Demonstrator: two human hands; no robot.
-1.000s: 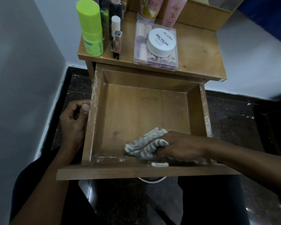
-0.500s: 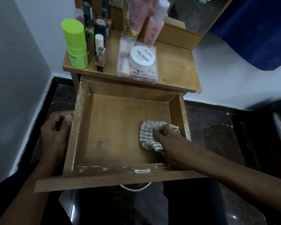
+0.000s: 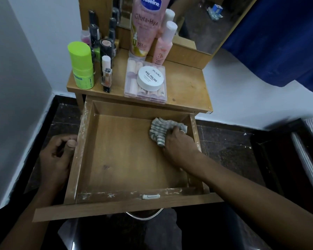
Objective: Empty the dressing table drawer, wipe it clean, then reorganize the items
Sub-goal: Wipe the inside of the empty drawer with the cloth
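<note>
Wooden drawer (image 3: 126, 165) pulled out. Left hand (image 3: 56, 156) curled against its left wall, thumb on the rim. Right hand (image 3: 179, 144) bunches striped cloth (image 3: 159, 129) on the drawer floor, far right corner. Beyond, surface (image 3: 186, 87) carries green bottle (image 3: 81, 67) and nail polish tub (image 3: 150, 78).

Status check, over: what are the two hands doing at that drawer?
Left hand holds the drawer by its left wall. Right hand holds striped cloth in far right corner. Drawer otherwise empty; cosmetics up on tabletop. Nothing in the way.
</note>
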